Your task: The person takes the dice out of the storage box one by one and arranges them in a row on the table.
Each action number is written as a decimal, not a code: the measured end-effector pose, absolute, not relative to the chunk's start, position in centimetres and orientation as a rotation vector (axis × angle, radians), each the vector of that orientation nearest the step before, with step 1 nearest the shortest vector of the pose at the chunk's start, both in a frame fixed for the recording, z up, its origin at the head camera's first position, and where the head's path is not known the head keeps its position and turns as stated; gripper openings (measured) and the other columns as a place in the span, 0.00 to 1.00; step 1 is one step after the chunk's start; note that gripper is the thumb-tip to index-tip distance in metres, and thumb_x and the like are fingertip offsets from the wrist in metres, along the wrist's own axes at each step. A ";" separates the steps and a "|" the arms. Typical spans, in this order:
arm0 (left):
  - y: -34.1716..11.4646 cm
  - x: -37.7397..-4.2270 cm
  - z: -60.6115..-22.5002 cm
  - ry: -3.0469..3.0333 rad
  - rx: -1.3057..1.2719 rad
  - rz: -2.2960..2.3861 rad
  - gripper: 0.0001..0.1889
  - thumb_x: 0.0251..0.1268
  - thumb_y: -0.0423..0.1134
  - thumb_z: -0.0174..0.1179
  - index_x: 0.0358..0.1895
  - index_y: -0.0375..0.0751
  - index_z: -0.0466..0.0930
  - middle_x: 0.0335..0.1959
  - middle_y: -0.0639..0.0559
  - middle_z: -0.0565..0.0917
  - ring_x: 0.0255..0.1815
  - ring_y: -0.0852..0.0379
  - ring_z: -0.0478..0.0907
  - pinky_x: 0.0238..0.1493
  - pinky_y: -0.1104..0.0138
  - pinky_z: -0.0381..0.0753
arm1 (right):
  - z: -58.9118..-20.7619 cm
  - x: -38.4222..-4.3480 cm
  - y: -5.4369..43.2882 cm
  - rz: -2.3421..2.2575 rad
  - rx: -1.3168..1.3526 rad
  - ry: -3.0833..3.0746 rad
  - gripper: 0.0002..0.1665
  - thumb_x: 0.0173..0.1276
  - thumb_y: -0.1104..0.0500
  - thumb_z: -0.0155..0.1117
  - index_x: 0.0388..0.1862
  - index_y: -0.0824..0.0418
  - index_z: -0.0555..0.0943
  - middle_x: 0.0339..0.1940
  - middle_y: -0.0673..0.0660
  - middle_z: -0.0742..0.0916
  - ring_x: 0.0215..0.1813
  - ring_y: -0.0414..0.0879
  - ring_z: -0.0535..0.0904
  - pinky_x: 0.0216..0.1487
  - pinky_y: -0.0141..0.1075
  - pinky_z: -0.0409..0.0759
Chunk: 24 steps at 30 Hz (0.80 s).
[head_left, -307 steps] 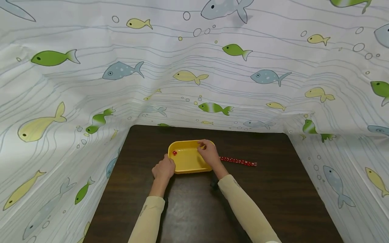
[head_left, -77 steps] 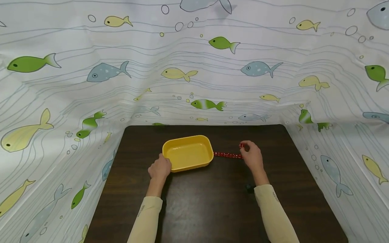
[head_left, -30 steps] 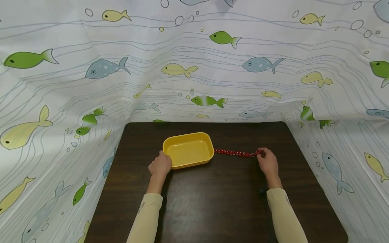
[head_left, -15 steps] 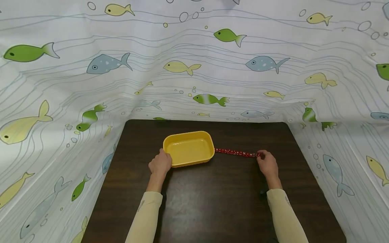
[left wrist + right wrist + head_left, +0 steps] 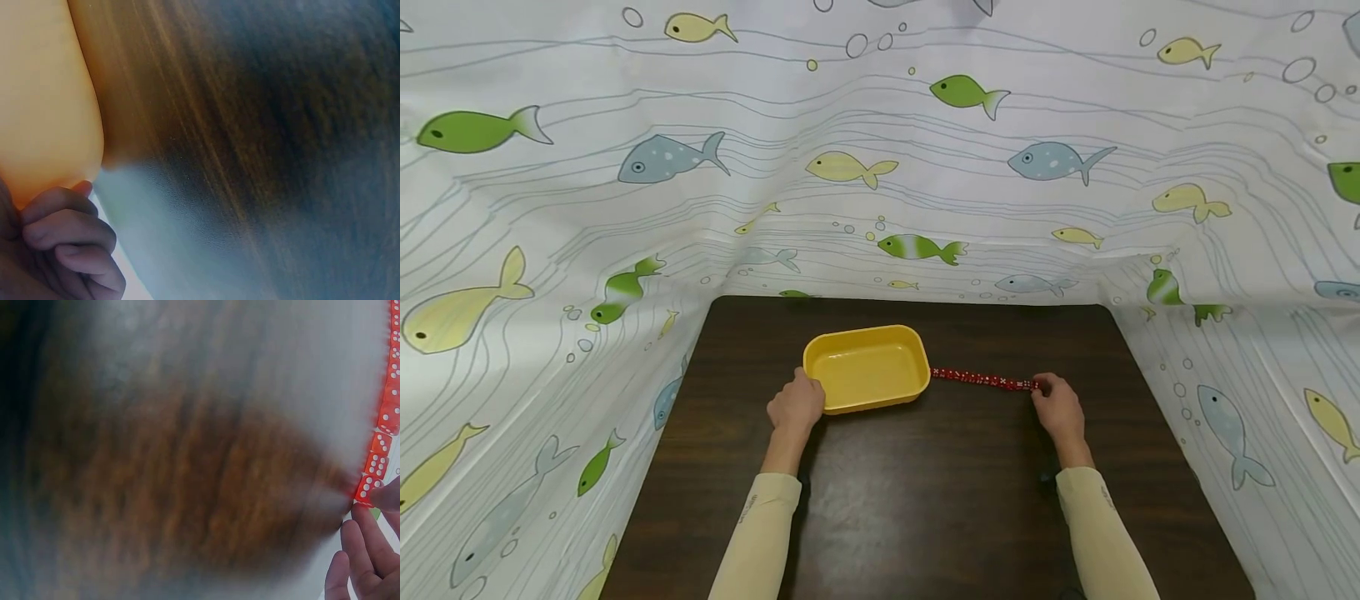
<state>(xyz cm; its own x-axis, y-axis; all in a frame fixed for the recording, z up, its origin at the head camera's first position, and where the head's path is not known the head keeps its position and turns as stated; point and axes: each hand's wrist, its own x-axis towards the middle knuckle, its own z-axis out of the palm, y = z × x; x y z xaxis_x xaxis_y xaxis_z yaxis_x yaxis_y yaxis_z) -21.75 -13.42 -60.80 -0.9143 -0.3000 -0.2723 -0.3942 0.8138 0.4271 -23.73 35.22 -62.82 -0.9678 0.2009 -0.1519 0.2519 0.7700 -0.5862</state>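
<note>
A yellow plastic tray (image 5: 868, 375) sits a little left of the table's middle, turned slightly, and nothing shows in it. My left hand (image 5: 796, 402) grips its near left corner; in the left wrist view, curled fingers (image 5: 70, 228) lie against the yellow wall. From the tray's right side a row of red dice (image 5: 976, 377) with white pips runs to the right. At its right end my right hand (image 5: 1060, 408) pinches the last die (image 5: 366, 487) between thumb and fingers. That die stands in line against its neighbour.
Everything stands on a dark wood-grain table (image 5: 910, 500). A white fish-print curtain (image 5: 955, 192) surrounds the table's back and sides.
Ten seconds ago a die lay in the tray and my right hand was over it. That hand has since carried a die to the row's right end. The tray is slightly turned.
</note>
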 end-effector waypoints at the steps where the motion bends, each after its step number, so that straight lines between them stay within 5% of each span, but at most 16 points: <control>1: -13.4 -21.8 -60.8 2.806 -0.540 0.721 0.27 0.87 0.49 0.39 0.72 0.32 0.68 0.30 0.41 0.80 0.26 0.43 0.78 0.34 0.51 0.75 | -62.9 -23.7 35.3 -0.967 0.363 2.880 0.25 0.83 0.56 0.54 0.74 0.62 0.75 0.71 0.72 0.79 0.65 0.67 0.78 0.59 0.63 0.76; 18: -13.5 -22.8 -61.7 2.756 -0.528 0.808 0.26 0.86 0.49 0.39 0.71 0.32 0.66 0.33 0.40 0.80 0.29 0.42 0.78 0.39 0.49 0.75 | -63.4 -24.2 35.3 -1.009 0.319 2.859 0.30 0.83 0.60 0.54 0.80 0.65 0.67 0.71 0.75 0.76 0.69 0.71 0.75 0.64 0.67 0.74; 24: -14.3 -22.6 -62.7 2.758 -0.530 0.926 0.35 0.86 0.65 0.33 0.69 0.35 0.68 0.39 0.38 0.83 0.34 0.41 0.80 0.42 0.46 0.77 | -63.2 -24.3 35.1 -1.083 0.335 2.850 0.36 0.84 0.55 0.54 0.84 0.65 0.60 0.72 0.75 0.73 0.68 0.70 0.74 0.66 0.68 0.73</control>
<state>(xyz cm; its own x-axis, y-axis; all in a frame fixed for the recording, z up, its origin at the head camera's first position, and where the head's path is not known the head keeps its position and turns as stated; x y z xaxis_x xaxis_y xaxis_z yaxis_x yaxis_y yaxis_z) -22.58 -14.30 -62.67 -0.9193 -0.2741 -0.2823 -0.3890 0.7416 0.5465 -24.30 35.07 -63.23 -0.9734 0.1761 -0.1463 0.2288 0.7272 -0.6471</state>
